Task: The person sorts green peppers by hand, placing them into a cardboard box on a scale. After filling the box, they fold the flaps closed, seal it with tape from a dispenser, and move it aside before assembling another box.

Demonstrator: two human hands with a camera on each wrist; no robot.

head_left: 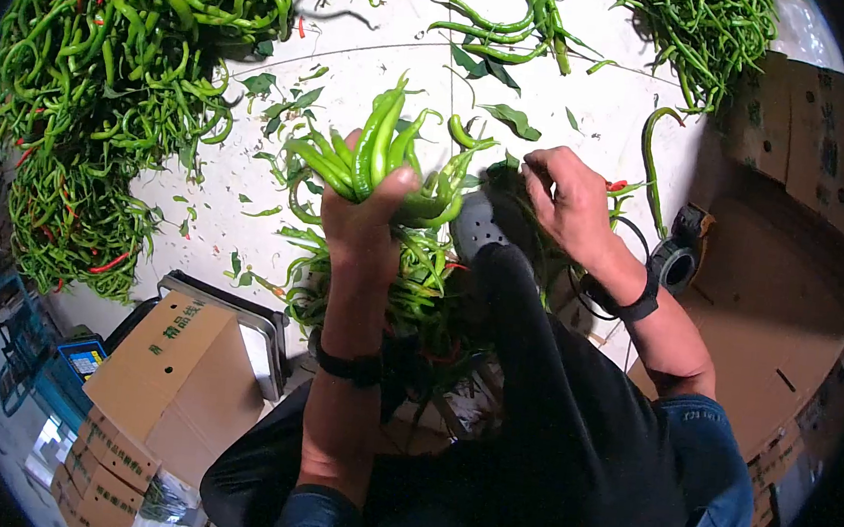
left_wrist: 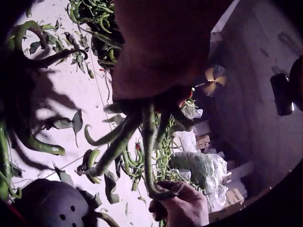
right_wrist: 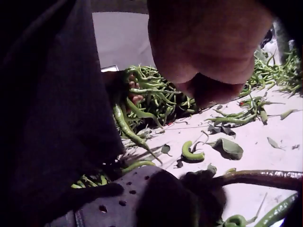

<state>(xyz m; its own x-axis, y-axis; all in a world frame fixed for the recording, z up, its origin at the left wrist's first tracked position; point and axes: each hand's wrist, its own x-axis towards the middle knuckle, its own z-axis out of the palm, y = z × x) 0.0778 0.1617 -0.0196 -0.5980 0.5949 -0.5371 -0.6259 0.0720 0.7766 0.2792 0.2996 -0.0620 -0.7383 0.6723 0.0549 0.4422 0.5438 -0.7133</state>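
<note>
Left hand (head_left: 359, 220): grips green peppers (head_left: 382, 148), I judge to keep them bunched
Right hand (head_left: 573, 201): fingers bent; I can't tell if pinching

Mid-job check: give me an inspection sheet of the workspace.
Surface: pale floor, littered with bits.
Job's things: bunch of green peppers; large pepper heap at left, another heap at far right.
Clutter: loose leaves; shoe among peppers.
Hands: left hand grips the bunch; right hand bent, nothing visibly held.
Cables: dark loop by right wrist, cannot tell if cable.
Surroundings: cardboard box, near left; cardboard, right.
</note>
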